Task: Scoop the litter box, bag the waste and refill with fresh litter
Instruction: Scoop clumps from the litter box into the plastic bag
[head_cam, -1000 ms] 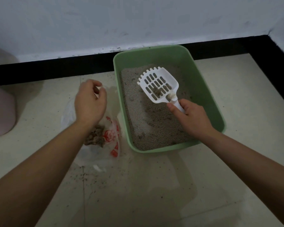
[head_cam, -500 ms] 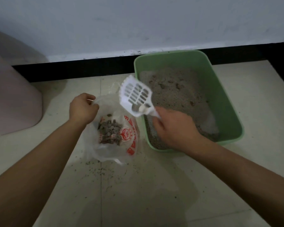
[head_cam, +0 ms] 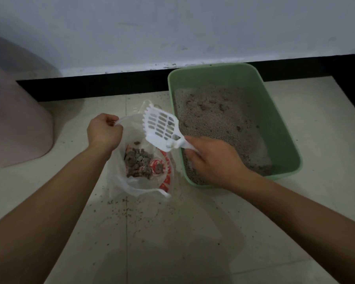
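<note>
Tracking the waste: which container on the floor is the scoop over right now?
The clear plastic bag with red print, its rim pinched by the left hand. The scoop hangs above it, not the green litter box or pink bin.

The scoop [head_cam: 162,126] is white with rows of slots. Below the left fingers [head_cam: 109,119] the bag [head_cam: 119,181] is translucent white with red print, its clumps [head_cam: 137,160] grey-brown. Beyond the right fingers [head_cam: 193,156] the litter box [head_cam: 275,111] is pale green, the litter [head_cam: 213,119] grey-beige.

Green box [head_cam: 279,128] holds pitted grey litter [head_cam: 213,119]. Just left, a clear bag [head_cam: 119,181] stands open with brown clumps [head_cam: 138,162] inside. A white slotted scoop [head_cam: 161,128] tilts above it.
</note>
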{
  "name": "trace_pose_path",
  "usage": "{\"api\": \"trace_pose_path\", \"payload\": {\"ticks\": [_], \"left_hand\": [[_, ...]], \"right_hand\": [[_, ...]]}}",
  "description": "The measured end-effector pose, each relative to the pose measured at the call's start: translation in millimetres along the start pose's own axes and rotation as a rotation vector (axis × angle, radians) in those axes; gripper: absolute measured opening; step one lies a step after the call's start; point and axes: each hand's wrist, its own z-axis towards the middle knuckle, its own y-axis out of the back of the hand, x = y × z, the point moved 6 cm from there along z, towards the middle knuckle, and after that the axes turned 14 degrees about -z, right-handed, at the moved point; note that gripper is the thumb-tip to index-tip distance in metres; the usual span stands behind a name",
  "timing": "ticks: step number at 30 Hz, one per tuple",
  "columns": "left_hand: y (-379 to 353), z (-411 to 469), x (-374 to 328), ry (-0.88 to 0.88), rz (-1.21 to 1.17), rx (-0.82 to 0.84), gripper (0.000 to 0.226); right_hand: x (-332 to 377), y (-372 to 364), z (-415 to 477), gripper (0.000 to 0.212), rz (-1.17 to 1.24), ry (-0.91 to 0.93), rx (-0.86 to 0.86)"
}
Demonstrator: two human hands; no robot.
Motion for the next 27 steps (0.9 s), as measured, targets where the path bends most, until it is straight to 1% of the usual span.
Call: {"api": "trace_pose_path", "payload": {"ticks": [2,3,4,5,7,9,11,13,14,16,18,22,25,27], "left_hand": [[-3.6,-4.7,-6.4,-0.053,0.099,0.002,0.041],[-6.0,-8.2,-12.4,-0.107,0.182,-0.002,0.046],[-9.2,-12.8,-20.6,-0.175,0.249,-0.008,0.048],[-13.4,-18.4,-29.8,-0.251,0.269,-0.014,0.048],[-25.8,-32.3,-47.3,-0.395,0.208,0.0,0.043],[-44.0,-43.7,-59.4,-0.471,0.119,0.045,0.041],[-65.7,-51.6,-64.0,-0.452,0.073,0.104,0.042],[-88.7,-56.1,-63.3,-0.369,0.095,0.155,0.049],[-99.4,-57.8,-62.0,-0.316,0.123,0.181,0.055],[-118.3,-60.2,-59.8,-0.229,0.176,0.227,0.064],[-134.8,-59.5,-57.5,-0.191,0.24,0.263,0.065],[-158.1,-59.2,-52.9,-0.24,0.356,0.326,0.062],[-156.5,-58.6,-46.3,-0.312,0.36,0.297,0.065],[-154.3,-57.5,-41.5,-0.345,0.305,0.261,0.064]], "right_hand": [[-14.6,2.6,0.1,0.032,0.329,-0.147,0.01],[-25.9,5.2,-0.3,0.027,0.426,-0.232,-0.021],[-38.0,9.5,-1.4,0.024,0.462,-0.31,-0.058],[-50.9,15.3,-2.5,0.023,0.447,-0.373,-0.089],[-78.8,26.0,-5.6,0.03,0.316,-0.456,-0.11],[-109.2,35.0,-9.9,0.037,0.126,-0.522,-0.069],[-138.4,41.1,-16.3,0.036,-0.09,-0.585,0.025],[-160.7,47.2,-22.3,0.028,-0.272,-0.636,0.133],[-169.4,49.3,-25.1,0.025,-0.322,-0.663,0.178],[-182.0,49.4,-29.2,0.023,-0.371,-0.711,0.24],[-187.6,45.7,-30.5,0.024,-0.409,-0.73,0.282],[-193.4,35.8,-26.8,0.026,-0.462,-0.706,0.334],[-203.4,28.2,-16.7,0.028,-0.441,-0.661,0.332],[-212.6,24.4,-5.4,0.038,-0.41,-0.612,0.308]]}}
